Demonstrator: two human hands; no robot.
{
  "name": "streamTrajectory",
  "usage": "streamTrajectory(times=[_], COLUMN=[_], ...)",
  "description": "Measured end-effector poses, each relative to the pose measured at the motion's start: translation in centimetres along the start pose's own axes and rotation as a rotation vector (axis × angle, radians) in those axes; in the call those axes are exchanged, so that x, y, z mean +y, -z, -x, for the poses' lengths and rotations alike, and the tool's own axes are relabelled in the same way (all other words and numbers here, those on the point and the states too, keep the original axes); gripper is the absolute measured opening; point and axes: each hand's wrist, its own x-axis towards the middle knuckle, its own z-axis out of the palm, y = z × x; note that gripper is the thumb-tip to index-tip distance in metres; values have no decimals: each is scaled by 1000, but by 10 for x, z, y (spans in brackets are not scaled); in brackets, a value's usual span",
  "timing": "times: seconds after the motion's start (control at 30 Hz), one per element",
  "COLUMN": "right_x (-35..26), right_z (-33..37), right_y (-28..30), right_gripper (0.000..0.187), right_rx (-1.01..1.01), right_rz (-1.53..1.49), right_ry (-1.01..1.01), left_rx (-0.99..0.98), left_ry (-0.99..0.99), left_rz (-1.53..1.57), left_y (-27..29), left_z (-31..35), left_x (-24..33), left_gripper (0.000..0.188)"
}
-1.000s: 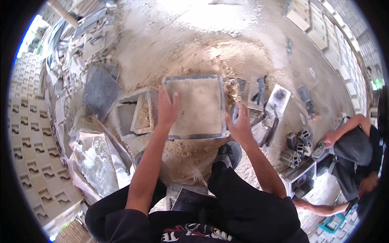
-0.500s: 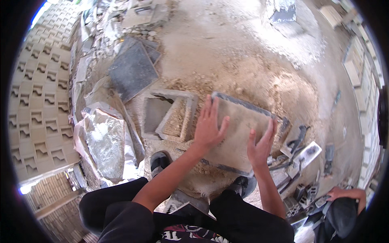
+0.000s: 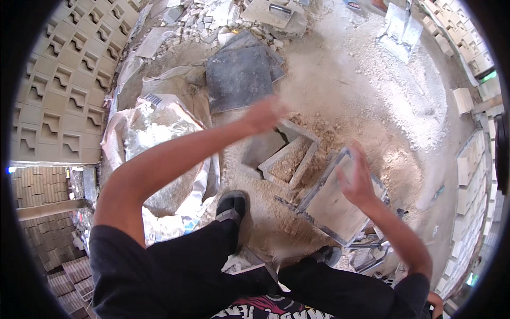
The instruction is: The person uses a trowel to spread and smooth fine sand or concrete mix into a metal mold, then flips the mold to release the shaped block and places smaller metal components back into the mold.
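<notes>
Showing tan face, dark rim, slab (image 3: 332,207) lies R of frame ctr; R hand (image 3: 358,182) over it, grip spread; L hand (image 3: 265,114), grip unclear (blur), since moved off.

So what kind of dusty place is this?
It's probably a workshop where blocks or tiles get made. You can see stacked pale blocks with notches, loose sandy material on the ground, and a dark-rimmed tan square by the person's right hand.

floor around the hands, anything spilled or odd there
Yes: white powder lies strewn across the floor at upper right, and loose tan grit is spread beyond the right hand; both sit outside any container.
</notes>
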Motion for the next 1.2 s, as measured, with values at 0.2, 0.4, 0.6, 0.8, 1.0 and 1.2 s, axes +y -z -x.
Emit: streamTrajectory(times=[0.2, 0.4, 0.6, 0.8, 1.0, 1.2], right_x=[-40, -22, -43, -50, -50, -38], right_z=[-113, -67, -113, -140, -139, -149], right_y=[-101, -169, -175, -202, -200, -194], right_gripper=[66, 64, 45, 39, 33, 38], right_rx=[-84, 408, 346, 409, 352, 196], right_rz=[-217, -90, -299, -294, -324, -291], right_ry=[-565, -329, -273, -159, -60, -66], left_rx=[228, 133, 282, 401, 351, 597], left_ry=[361, 385, 477, 470, 530, 399], left_rz=[142, 436, 384, 262, 277, 453], left_y=[-19, -76, -75, -48, -38, -41], left_z=[42, 100, 110, 113, 115, 97], left_x=[-148, -56, -72, -96, -98, -123], left_gripper=[60, 64, 59, 51, 48, 46])
